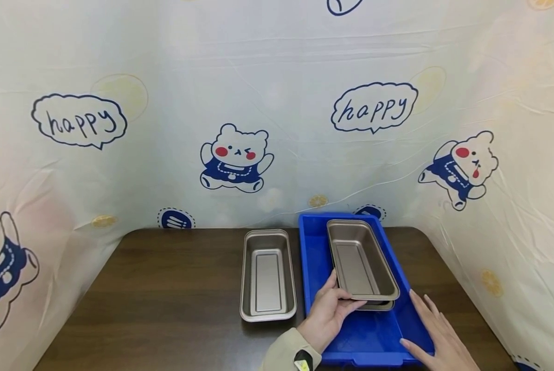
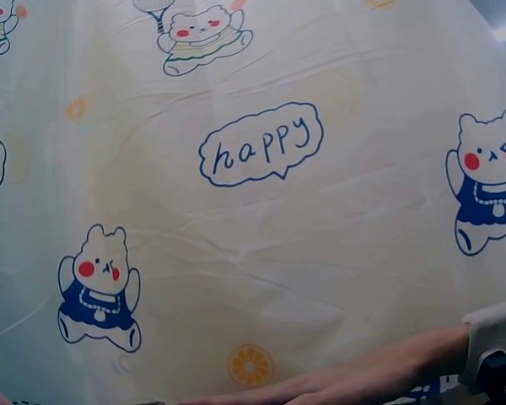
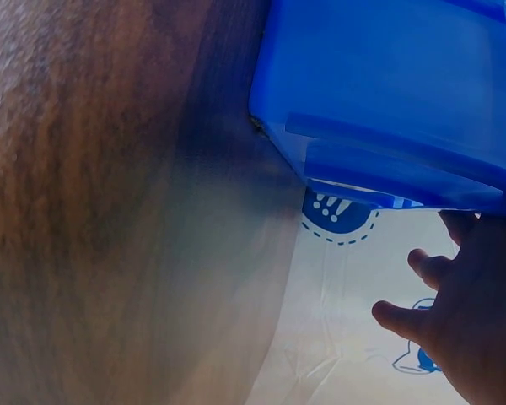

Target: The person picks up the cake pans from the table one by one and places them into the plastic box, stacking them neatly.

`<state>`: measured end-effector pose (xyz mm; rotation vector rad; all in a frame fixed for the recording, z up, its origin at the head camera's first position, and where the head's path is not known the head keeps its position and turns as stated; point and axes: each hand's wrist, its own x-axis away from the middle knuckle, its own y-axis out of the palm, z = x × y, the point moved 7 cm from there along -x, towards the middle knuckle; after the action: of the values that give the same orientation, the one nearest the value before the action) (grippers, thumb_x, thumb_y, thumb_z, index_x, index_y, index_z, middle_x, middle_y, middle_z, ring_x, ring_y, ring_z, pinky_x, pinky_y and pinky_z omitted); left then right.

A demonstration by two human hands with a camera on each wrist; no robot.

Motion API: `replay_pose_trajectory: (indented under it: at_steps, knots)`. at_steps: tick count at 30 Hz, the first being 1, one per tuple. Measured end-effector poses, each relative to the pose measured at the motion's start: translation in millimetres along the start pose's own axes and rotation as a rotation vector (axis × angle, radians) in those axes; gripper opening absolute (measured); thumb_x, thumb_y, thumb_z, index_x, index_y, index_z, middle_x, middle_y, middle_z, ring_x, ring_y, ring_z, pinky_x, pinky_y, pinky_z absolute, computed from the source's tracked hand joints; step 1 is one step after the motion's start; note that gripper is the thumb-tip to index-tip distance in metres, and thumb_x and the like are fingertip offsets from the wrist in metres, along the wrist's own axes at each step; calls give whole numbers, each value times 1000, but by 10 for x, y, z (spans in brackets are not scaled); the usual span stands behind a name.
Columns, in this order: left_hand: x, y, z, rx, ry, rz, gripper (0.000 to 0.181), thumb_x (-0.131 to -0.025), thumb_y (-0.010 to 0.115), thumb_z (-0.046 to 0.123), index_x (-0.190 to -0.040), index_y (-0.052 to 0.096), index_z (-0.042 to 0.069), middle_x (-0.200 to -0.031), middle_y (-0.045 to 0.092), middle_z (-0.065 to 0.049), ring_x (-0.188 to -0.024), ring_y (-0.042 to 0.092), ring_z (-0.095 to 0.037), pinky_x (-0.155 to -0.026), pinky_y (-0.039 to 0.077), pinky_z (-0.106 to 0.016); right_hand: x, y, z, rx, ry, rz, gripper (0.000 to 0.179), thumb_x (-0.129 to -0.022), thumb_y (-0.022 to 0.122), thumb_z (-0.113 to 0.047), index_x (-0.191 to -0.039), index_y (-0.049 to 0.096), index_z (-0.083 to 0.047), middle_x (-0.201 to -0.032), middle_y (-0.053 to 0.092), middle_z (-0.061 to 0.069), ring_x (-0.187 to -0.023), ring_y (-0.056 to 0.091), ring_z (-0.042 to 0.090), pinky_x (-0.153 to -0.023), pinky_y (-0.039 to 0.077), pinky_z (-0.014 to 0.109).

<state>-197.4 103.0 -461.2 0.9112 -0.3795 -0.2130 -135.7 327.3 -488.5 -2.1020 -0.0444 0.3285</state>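
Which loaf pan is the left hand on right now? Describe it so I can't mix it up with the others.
Start at the blue tray on the right half of the dark wooden table. Inside it two metal loaf pans sit stacked; the left hand grips the top pan at its near end. The lone pan sits on bare wood left of the tray, untouched.
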Motion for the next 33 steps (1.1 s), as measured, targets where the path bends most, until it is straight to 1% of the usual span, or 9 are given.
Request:
replay_pose_trajectory:
  at_steps: [6,13,19,21,25,26,28,31,33]
  knots:
    - [-34,-28,-14,-20,-13,26,90,-89,33,-25,-167,-4,0,-163,16,-45,-148,25,-61,-116,33,-69,-16,16,5,-26,24,-30,104,-93,78,-41,-172,11,-30,-167,33,25,-150,19,59,-120,2,77]
    - [-70,-52,-36,-55,-11,46,90,-87,33,-26,-168,1,-1,-162,21,-43,-147,28,-60,-116,34,-70,-19,13,4,-47,30,-37,103,-94,78,-40,-172,11,-30,-166,32,25,-150,19,61,-119,2,79]
    - [-43,-111,-17,-174,14,79,84,-90,42,-24,-166,10,-7,-162,27,-41,-142,41,-56,-112,42,-67,-22,0,10,-38,35,-33,104,-93,78,-41,-172,12,-31,-166,33,25,-149,20,61,-115,8,84]
    - [-15,-123,5,-209,6,90,82,-92,47,-21,-165,12,-10,-165,21,-38,-140,43,-57,-112,43,-65,-21,-2,20,-38,44,-36,103,-93,78,-42,-172,11,-32,-167,32,25,-149,20,61,-114,8,84]
    - [66,-111,45,-228,-46,76,83,-94,53,-10,-165,9,-10,-167,9,-40,-145,28,-65,-115,38,-67,-15,-5,27,-39,45,-34,103,-94,77,-41,-172,11,-32,-167,32,24,-150,19,60,-117,4,81]
    - [91,-98,57,-216,-60,72,84,-95,54,-8,-165,8,-10,-167,5,-40,-147,21,-66,-116,36,-68,-13,-5,28,-40,44,-32,103,-94,77,-41,-172,11,-32,-167,32,24,-150,19,60,-118,2,80]
    - [139,-72,84,-190,-83,62,86,-95,56,-5,-165,5,-9,-164,4,-44,-149,10,-67,-118,31,-70,-13,-2,23,-36,35,-28,103,-94,78,-41,-172,12,-31,-166,32,24,-150,20,60,-120,0,77]
    - [205,-29,140,-147,-114,55,90,-95,57,-5,-165,1,-8,-164,0,-43,-150,-1,-66,-120,25,-71,-16,6,20,-30,32,-28,103,-94,78,-42,-172,12,-31,-166,33,24,-149,20,60,-120,1,78]
    - [245,-4,178,-145,-132,42,91,-96,58,-4,-166,0,-7,-165,-4,-42,-150,-6,-66,-120,24,-71,-12,11,23,-35,37,-29,103,-94,78,-42,-172,11,-32,-166,32,24,-149,21,60,-120,0,77]
